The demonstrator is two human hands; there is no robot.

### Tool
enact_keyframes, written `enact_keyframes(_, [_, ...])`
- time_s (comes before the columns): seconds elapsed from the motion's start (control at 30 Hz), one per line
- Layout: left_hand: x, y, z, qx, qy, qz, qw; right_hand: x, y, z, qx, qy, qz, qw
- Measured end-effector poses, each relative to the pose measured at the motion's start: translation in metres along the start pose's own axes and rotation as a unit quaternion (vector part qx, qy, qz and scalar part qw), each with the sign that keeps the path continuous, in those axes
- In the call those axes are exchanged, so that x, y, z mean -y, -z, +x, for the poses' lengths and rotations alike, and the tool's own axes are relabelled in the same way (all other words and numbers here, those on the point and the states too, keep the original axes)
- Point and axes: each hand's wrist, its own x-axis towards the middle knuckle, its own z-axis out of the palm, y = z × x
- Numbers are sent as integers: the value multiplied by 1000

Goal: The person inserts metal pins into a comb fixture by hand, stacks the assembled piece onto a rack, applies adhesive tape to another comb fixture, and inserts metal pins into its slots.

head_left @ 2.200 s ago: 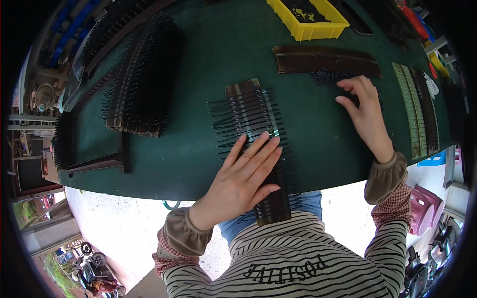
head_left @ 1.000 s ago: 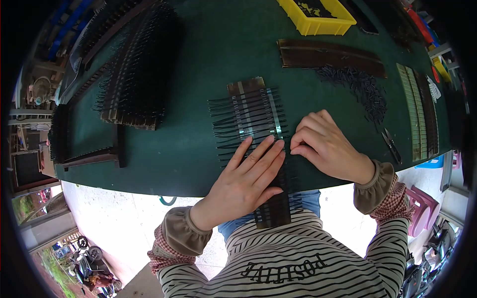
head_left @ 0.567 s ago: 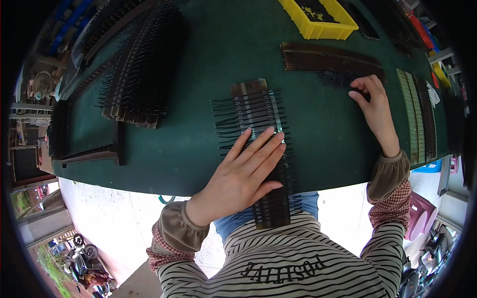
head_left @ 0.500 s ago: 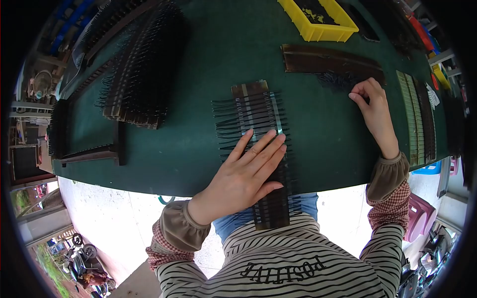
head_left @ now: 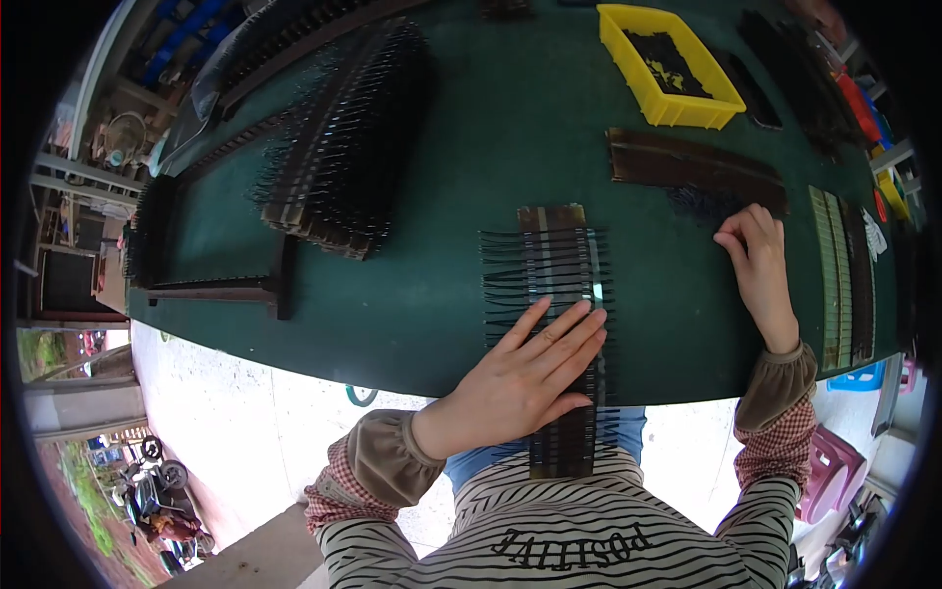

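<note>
A long dark strip [head_left: 551,218] with rows of thin black pieces across it reaches over the table's near edge toward my lap. Flat on its middle lies my left hand [head_left: 520,378], fingers spread. Off to the right, my right hand [head_left: 760,260] is closed with thumb and fingertips together beside a pile of small dark pieces [head_left: 699,203]; whatever is between the fingertips is too small to make out. Behind that pile lies a brown board [head_left: 687,167].
A yellow bin [head_left: 692,111] with dark bits stands at the back right. On the left are a stack of bristly strips [head_left: 343,137] and a dark rack [head_left: 216,292]. Pale green slatted strips [head_left: 832,275] lie at the right edge. Part of another person's hand [head_left: 822,18] shows at top right.
My right hand went from the strip's right side back to the small dark pile. My left hand has stayed on the strip. The whole view has shifted, with things now lower and further right.
</note>
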Motion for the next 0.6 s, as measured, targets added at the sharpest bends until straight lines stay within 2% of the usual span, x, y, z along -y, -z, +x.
enact_keyframes(0.2, [1, -2, -2, -19, -6, -12, 1000, 24, 2, -1, -36, 65, -5, 997])
enact_keyframes(0.3, [0, -1, -2, -19, -2, -11, 1000, 48, -2, -5, -3, 98, 64, 993])
enact_keyframes(0.33, [0, 0, -2, -18, -3, -10, 1000, 52, -8, -7, 38, 121, 86, 988])
enact_keyframes(0.4, [0, 1, -1, -17, -1, -5, 1000, 60, -12, -12, 69, 110, 108, 986])
enact_keyframes(0.6, [-2, 3, 1, -11, 3, -5, 1000, 55, 0, -17, 44, 82, 108, 990])
